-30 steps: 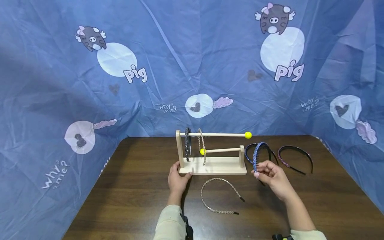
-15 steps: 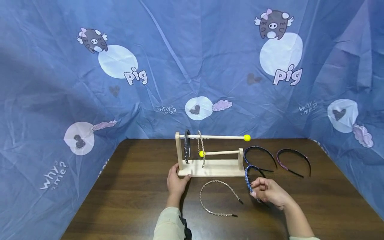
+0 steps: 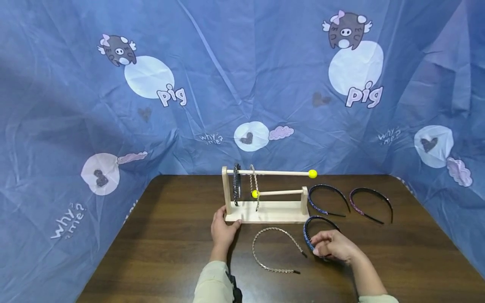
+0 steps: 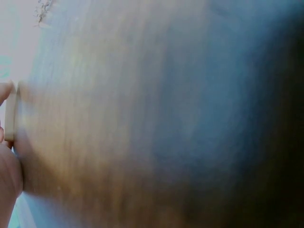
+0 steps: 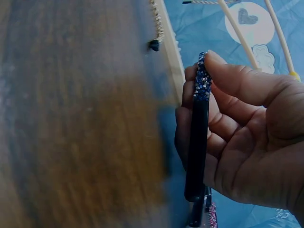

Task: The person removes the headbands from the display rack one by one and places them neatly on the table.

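My left hand (image 3: 222, 231) grips the left end of a wooden headband stand (image 3: 280, 213), thumb at its front edge. On the stand's upper rod hang a black sparkly headband (image 3: 236, 187) and a gold braided headband (image 3: 256, 185). My right hand (image 3: 335, 247) pinches a blue glitter headband (image 3: 305, 233) low over the table, right of the stand's front. In the right wrist view, thumb and fingers hold that band's glittered part, with its black end pointing down. The left wrist view is blurred and shows only part of the left hand (image 4: 8, 171).
Another gold braided headband (image 3: 254, 250) lies on the brown table (image 3: 163, 252) before the stand. To the right lie a second blue headband (image 3: 316, 207) and a pink one (image 3: 357, 207). Yellow balls (image 3: 312, 174) cap the rods. A blue printed cloth (image 3: 212, 92) hangs behind.
My right hand has brought the blue headband down and left, toward the table's front, away from the other blue one. The left hand stays on the stand.
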`<state>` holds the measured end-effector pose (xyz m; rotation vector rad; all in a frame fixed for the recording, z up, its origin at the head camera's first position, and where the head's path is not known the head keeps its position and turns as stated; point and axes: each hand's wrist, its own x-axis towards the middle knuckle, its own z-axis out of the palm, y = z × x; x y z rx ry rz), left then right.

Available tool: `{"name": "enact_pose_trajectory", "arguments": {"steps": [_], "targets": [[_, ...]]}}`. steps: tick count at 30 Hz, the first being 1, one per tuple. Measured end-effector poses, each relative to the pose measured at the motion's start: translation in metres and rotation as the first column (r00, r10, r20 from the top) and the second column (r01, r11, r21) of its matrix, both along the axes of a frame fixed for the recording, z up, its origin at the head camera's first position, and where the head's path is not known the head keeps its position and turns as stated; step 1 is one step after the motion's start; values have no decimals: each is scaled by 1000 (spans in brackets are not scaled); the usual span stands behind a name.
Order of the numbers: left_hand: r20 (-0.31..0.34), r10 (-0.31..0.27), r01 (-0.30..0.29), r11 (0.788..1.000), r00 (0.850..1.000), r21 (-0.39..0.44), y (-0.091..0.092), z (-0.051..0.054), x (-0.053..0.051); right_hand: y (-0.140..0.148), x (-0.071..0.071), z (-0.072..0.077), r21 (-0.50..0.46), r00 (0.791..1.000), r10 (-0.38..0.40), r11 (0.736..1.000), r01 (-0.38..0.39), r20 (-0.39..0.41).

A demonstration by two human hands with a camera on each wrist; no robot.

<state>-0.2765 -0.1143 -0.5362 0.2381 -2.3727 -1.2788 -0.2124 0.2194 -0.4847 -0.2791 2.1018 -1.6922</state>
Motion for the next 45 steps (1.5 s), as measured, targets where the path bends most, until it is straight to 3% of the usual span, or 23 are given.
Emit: {"name": "enact_pose_trajectory", "arguments": {"steps": [6,15,24,32,39,45], "targets": [[-4,5,-5,1000,1000,-1,-3,-2,2,-1,-2,-10,8,1000,1,1000,-1,-23],[9,-6,6,1000,1000,-7,-1,-2,-1,1,2,-10,24,1000,-13,1000,13,-21],[-103,-13,12,1000,995,-12,2,-2,1,2,5,-7,18,1000,-10,1000,10,-12],[1,-14,14,1000,1000,11,0,2,1,2,3,-4,9,1000,14,1000,-13,-25],[29,-5,5,1000,1000,14,0,3,1,-7,-4,4,12,989,-71,997,73,-126],[13,-9,9,1000,1000,20,1,3,2,-34,-13,9,-46,952,-112,994,103,-286]]}}
